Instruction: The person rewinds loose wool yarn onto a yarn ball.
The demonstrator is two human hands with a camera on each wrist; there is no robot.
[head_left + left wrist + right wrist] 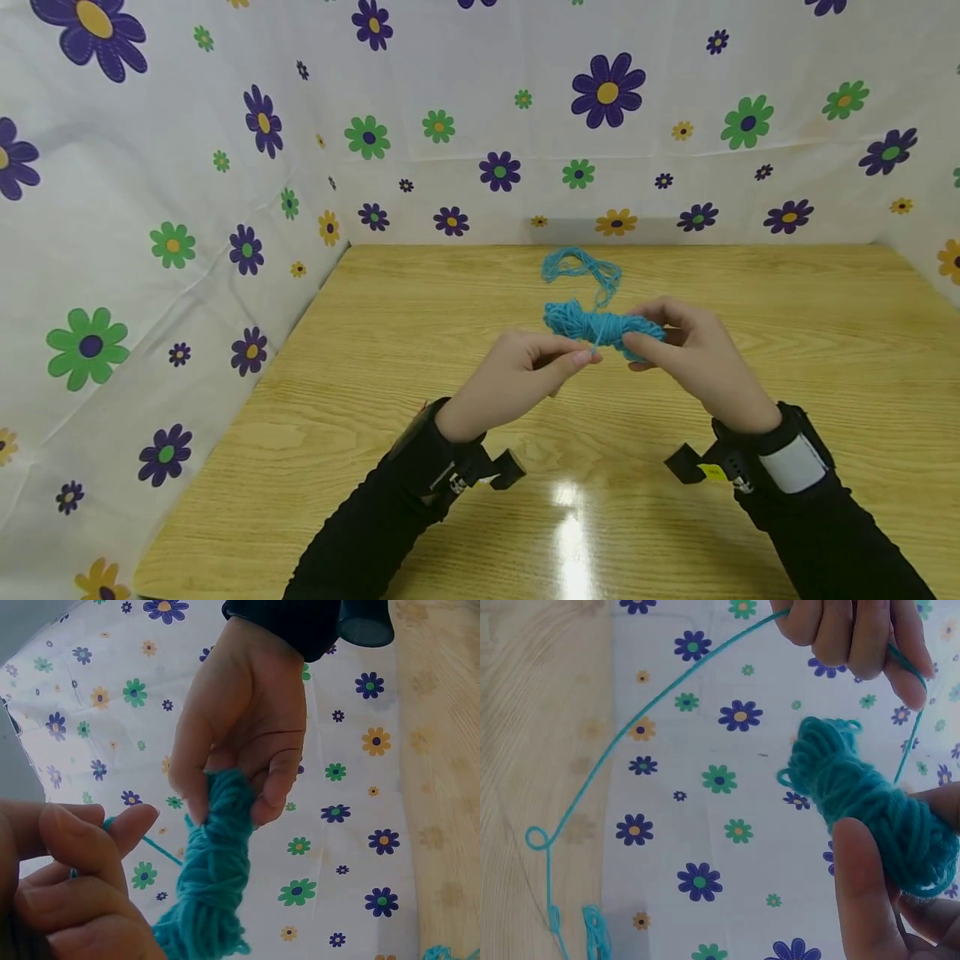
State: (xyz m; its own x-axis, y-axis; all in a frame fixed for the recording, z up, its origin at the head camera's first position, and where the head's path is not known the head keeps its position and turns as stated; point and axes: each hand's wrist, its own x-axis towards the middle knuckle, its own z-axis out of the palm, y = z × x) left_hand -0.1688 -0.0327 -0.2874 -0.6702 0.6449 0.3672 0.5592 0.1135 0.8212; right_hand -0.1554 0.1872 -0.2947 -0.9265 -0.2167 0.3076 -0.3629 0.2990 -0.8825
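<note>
A bundle of blue yarn (592, 323), wound around its middle, is held above the table. My right hand (693, 354) grips the bundle's right end between thumb and fingers. Just left of it, my left hand (517, 375) pinches a single yarn strand (907, 754) that runs to the bundle. In the right wrist view, the strand's other side trails from the left hand down to the table, with a small loop in it. Loose yarn (581, 265) lies behind the bundle on the wooden table. The left wrist view shows the bundle (214, 862) hanging from the right hand.
The wooden table (360, 350) has a glossy reflection near its front. White cloth with printed flowers (450, 175) stands behind the table and along its left side, with more at the right edge. Both wrists wear black straps with small cameras.
</note>
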